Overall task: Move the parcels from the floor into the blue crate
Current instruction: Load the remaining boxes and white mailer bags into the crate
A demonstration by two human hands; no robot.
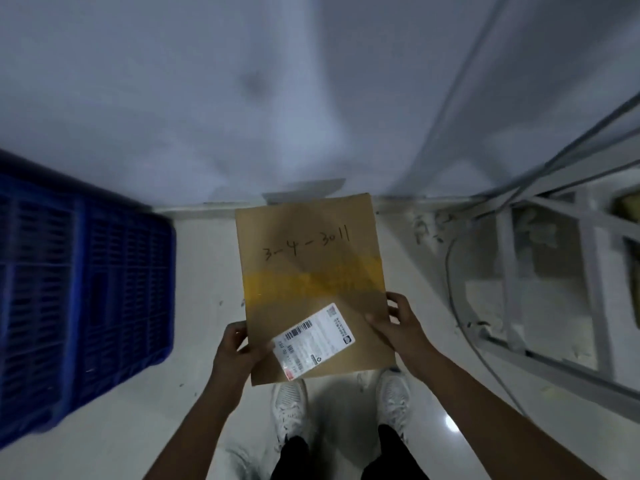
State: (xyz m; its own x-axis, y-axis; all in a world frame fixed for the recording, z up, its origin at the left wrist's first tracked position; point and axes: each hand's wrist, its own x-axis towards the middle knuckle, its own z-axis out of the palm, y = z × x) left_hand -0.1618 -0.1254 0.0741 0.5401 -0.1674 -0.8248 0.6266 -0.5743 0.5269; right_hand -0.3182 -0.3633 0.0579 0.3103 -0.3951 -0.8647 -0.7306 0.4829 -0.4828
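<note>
Two white lace-up trainers (341,407) stand on the pale glossy floor (207,271) at six o'clock. Just above them, both hands hold a flat brown cardboard parcel (311,271) with a yellow tape band, handwritten numbers and a white shipping label (313,341). The left hand (237,351) pinches its near-left edge, thumb on top; the right hand (398,323) grips its right edge, fingers curled. At nine o'clock sits the blue slatted plastic crate (79,292); at three o'clock, a grey metal frame (588,271) and a cable (464,323). Beyond, a white wall (207,98).
</note>
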